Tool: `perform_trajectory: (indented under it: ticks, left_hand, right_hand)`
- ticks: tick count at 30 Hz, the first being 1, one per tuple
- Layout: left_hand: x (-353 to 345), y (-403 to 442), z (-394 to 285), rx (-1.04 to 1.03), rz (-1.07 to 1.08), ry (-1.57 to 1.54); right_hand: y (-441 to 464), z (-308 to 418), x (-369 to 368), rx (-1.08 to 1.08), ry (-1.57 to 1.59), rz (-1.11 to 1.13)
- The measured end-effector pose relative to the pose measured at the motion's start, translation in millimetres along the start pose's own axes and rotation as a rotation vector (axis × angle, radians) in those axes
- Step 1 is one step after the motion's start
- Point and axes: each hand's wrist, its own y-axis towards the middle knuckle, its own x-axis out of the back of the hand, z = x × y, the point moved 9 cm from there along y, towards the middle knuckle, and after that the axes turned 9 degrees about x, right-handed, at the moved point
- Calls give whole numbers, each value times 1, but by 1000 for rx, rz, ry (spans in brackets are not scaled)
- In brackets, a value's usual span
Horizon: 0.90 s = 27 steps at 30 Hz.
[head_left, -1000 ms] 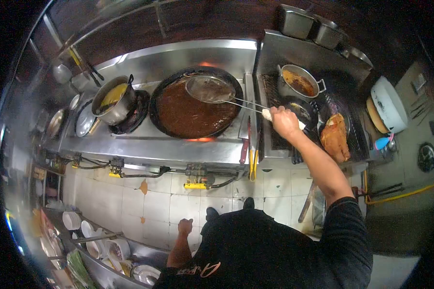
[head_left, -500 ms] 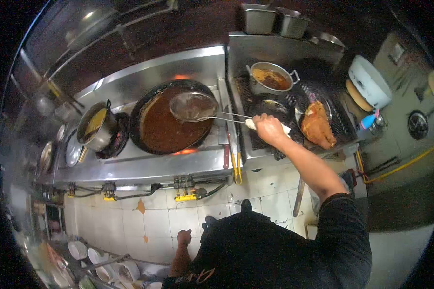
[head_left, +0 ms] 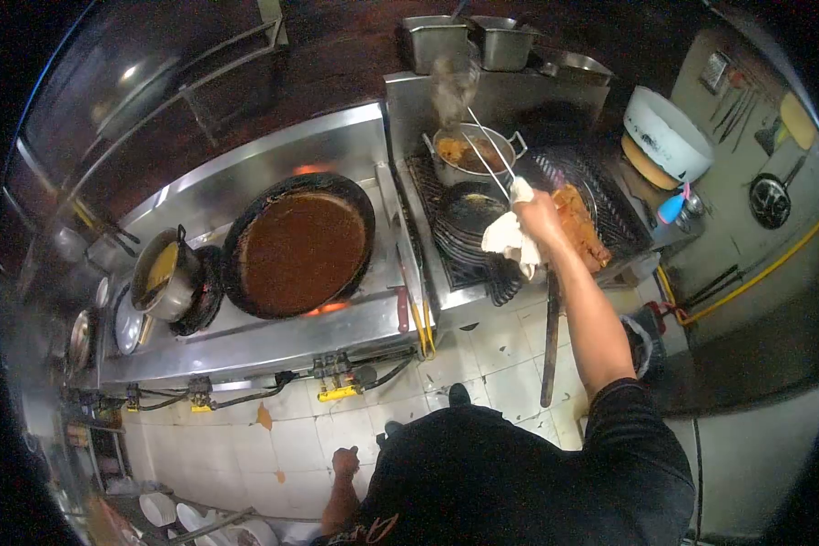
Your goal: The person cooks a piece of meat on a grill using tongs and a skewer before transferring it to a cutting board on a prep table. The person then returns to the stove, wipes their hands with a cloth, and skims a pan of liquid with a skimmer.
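My right hand (head_left: 540, 218) is wrapped round the handle of a wire-mesh strainer (head_left: 455, 89), with a white cloth (head_left: 510, 241) bunched in the grip. The strainer's bowl, blurred by motion, is up behind a two-handled pot (head_left: 453, 168) of brown liquid with yellowish bits. Partly hidden by my hand and forearm, a large browned piece of meat (head_left: 575, 214) rests on the grill at the right. A wide black wok (head_left: 370, 223) of dark brown liquid sits over flame to the left. My left hand (head_left: 345, 461) hangs low beside my body, fingers curled, nothing visible in it.
At the left, a deep pot (head_left: 175, 296) stands on a burner. A red-handled knife (head_left: 403, 309) and yellow-handled tongs (head_left: 425, 328) lie between wok and grill. Metal containers (head_left: 437, 45) line the back ledge. To the right is a white tub (head_left: 669, 136). Yellow gas valves (head_left: 338, 393) jut from the stove front.
The strainer has swung from over the wok to the right and back, behind the two-handled pot. My right hand turned with it, and the cloth now hangs loose. The view shifted; my left hand stayed low.
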Motion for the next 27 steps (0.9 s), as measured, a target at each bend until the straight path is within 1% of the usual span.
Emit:
perform_trajectory:
  ticks: [1, 2, 3, 4, 5, 6, 7, 9, 10, 11, 12, 14, 15, 17, 18, 20, 21, 22, 23, 25, 27]
  left_hand:
    - [-2, 2, -2, -32, -26, 5]
    - [-3, 3, -4, -63, -50, 9]
    - [-4, 4, -7, -94, -76, 14]
    - [-2, 6, -1, 47, 44, -122]
    - [11, 4, -5, 189, 164, -258]
    - [13, 0, -4, 331, 286, -393]
    - [14, 0, -9, 228, 248, -308]
    - [12, 5, -20, 11, 170, -143]
    - [9, 7, -18, 26, 174, -168]
    - [6, 9, -16, 42, 175, -194]
    - [4, 12, -14, 59, 175, -221]
    - [-2, 18, -17, -39, 105, -66]
    - [-6, 19, -18, -85, 72, 13]
    - [-20, 23, -9, -39, 100, -24]
    - [-27, 25, -6, -16, 114, -44]
    - [-51, 30, 15, 184, 239, -303]
    - [-60, 31, 22, 286, 297, -435]
    - [-62, 33, 19, 225, 289, -352]
    - [-61, 32, 14, 167, 283, -268]
    - [-55, 24, 9, 72, 253, -119]
    - [-28, 17, -6, 1, 190, -5]
  right_hand:
    - [-1, -20, -15, -1, -41, 72]
    - [2, -32, -38, 243, -291, 232]
    - [0, -46, -60, 518, -519, 326]
    - [3, -53, -42, 227, -232, 275]
    - [-4, -44, -18, -62, 54, 218]
    - [-15, -47, -11, -353, 341, 155]
    - [-15, -52, -4, -383, 395, 43]
    - [-18, -56, -2, -395, 305, 52]
    - [-18, -58, -1, -398, 261, 59]
    - [-12, -41, -11, -99, 41, 208]
    - [-19, -63, -20, -327, 69, 232]
    - [-12, -61, -9, -250, 233, 87]
    - [-12, -60, -8, -274, 286, 74]
    - [-18, -56, -3, -326, 390, 48]
    - [-18, -54, -6, -226, 197, 118]
    - [-17, -61, -23, -17, -188, 255]
    - [-12, -72, -25, -25, -120, 229]
    - [-8, -81, -27, -31, -52, 204]
    - [-1, -91, -24, -102, 154, 163]
    - [-20, -50, 5, -373, 356, 19]
    - [-17, -53, -4, -184, 115, 103]
